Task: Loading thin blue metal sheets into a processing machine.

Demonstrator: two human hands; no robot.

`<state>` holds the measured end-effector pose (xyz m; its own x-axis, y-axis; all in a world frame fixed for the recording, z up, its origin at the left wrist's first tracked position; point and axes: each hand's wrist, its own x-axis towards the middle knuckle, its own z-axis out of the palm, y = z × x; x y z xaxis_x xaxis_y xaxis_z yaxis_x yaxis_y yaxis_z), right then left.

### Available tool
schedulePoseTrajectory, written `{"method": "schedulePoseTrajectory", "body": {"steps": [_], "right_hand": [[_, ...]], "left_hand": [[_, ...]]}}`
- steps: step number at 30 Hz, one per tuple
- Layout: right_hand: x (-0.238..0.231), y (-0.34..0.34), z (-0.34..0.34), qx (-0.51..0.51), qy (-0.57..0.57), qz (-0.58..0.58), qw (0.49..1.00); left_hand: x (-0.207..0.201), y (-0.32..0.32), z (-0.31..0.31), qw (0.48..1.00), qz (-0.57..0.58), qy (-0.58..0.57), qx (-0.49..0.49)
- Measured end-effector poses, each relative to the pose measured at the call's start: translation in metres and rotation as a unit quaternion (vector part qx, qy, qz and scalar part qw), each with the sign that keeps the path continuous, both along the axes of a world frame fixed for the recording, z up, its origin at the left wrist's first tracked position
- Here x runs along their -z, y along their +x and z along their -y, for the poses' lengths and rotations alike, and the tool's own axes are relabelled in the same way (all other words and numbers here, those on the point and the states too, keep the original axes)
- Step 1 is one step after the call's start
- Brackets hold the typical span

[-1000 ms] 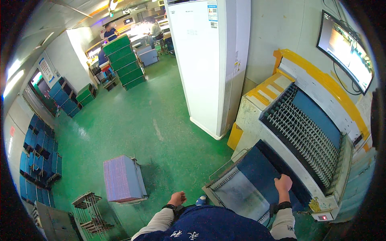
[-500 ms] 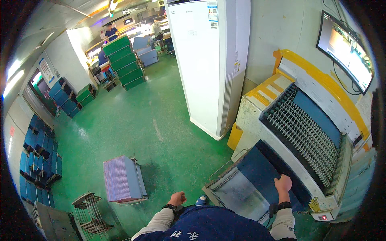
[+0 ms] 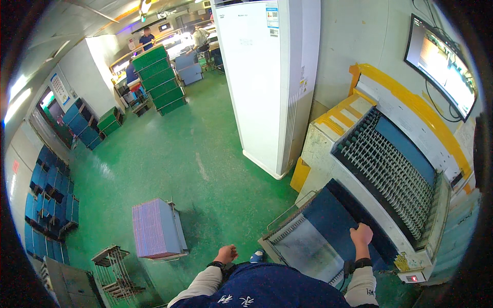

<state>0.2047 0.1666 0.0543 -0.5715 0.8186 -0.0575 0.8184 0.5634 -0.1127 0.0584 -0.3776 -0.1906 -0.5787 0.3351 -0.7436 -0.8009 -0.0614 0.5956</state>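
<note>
My left hand hangs in front of my body, closed, with nothing visible in it, above the green floor. My right hand is closed over a dark blue board in a low rack at my right. Whether its fingers grip the board's edge or only rest there is hidden. A pale, translucent sheet-like surface lies on the near side of the board. Beyond the rack stands a machine with rows of rollers, a blue board lying along its far side.
A tall white cabinet-like unit stands ahead. On the floor at left are a rack of boards with pinkish edges and an empty metal rack. Green crates and blue crates are stacked farther off. A screen hangs at right.
Both my hands stay where they were. Far back, a person in dark clothes has shifted slightly right, and a person in a light top now leans to the left.
</note>
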Motion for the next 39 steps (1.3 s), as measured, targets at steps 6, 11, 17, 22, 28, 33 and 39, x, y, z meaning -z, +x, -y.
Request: {"method": "schedulePoseTrajectory", "body": {"steps": [6, 11, 17, 22, 28, 33, 39], "right_hand": [[-0.007, -0.002, 0.004, -0.003, 0.0, 0.012, 1.0], [-0.008, -0.002, 0.004, -0.001, -0.005, 0.021, 1.0], [0.0, 0.0, 0.0, -0.018, 0.018, 0.02, 0.999], [0.0, 0.001, -0.002, -0.004, 0.003, 0.018, 1.0], [-0.003, -0.004, 0.001, -0.008, 0.004, 0.02, 1.0], [-0.009, -0.002, 0.003, -0.002, 0.002, 0.011, 1.0], [-0.006, -0.003, 0.0, -0.005, -0.01, 0.005, 1.0]], "left_hand": [[0.0, -0.004, -0.005, 0.988, 0.113, 0.024, -0.105], [0.001, -0.005, -0.004, 0.988, 0.117, 0.02, -0.099], [0.001, -0.005, -0.004, 0.986, 0.123, 0.026, -0.111], [-0.008, -0.005, -0.011, 0.986, 0.125, 0.019, -0.107], [0.004, -0.003, 0.002, 0.995, 0.074, 0.045, -0.058], [-0.005, -0.005, -0.011, 0.988, 0.114, -0.013, -0.101], [0.004, -0.005, -0.005, 0.988, 0.114, 0.011, -0.109]]}}
